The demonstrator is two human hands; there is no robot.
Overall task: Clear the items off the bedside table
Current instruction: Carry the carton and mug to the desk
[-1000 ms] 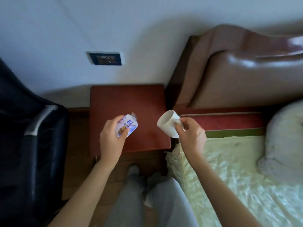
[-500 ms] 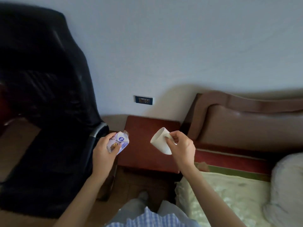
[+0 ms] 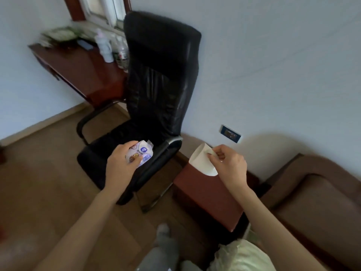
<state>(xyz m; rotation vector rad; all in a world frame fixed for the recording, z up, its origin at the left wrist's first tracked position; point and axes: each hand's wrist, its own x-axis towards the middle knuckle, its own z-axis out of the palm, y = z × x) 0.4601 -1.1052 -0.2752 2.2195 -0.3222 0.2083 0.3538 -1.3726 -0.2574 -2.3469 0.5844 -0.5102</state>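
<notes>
My left hand (image 3: pixel 121 165) grips a small white and blue printed pouch (image 3: pixel 141 153), held in the air over the seat of the black office chair (image 3: pixel 156 90). My right hand (image 3: pixel 228 165) pinches the handle of a white cup (image 3: pixel 202 160), tilted with its mouth to the upper left, above the far end of the red-brown bedside table (image 3: pixel 207 194). Nothing lies on the visible top of the bedside table.
The black chair stands just left of the bedside table. A red-brown desk (image 3: pixel 82 69) with bottles (image 3: pixel 105 45) and a stack of papers sits at the back left under a window. The brown headboard (image 3: pixel 316 202) and bed edge (image 3: pixel 240 255) are on the right. Wooden floor (image 3: pixel 48 173) spreads left.
The view has swung left and up, bringing the chair and desk into sight. Both hands have carried the pouch and cup away from over the bedside table's middle, leftward.
</notes>
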